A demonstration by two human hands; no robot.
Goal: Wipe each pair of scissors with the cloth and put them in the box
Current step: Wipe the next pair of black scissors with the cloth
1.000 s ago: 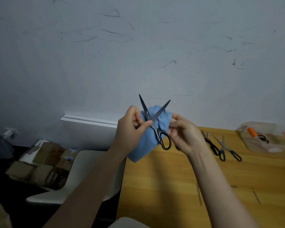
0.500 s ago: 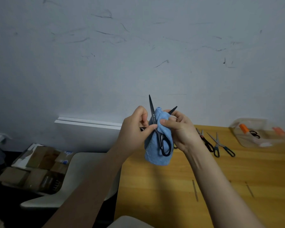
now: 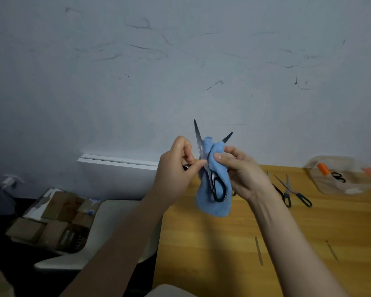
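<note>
Black-handled scissors [image 3: 218, 187] are held up in the air, blades spread and pointing up. My left hand [image 3: 176, 170] pinches one handle of them. My right hand [image 3: 240, 170] presses the blue cloth [image 3: 212, 202] around the right blade, whose tip sticks out above the cloth. On the wooden table [image 3: 266, 243] lie two more pairs: one with dark handles [image 3: 280, 192] and one with teal handles [image 3: 293, 190]. A clear plastic box [image 3: 343, 179] at the far right holds small black scissors [image 3: 338, 176] and an orange item.
A white chair [image 3: 107, 228] stands left of the table. Cardboard boxes [image 3: 51, 219] sit on the floor further left. A scuffed grey wall rises right behind the table.
My right hand has bunched the cloth over the right blade, which was bare a second ago. The cloth has slid along the blade. The view shifted slightly.
</note>
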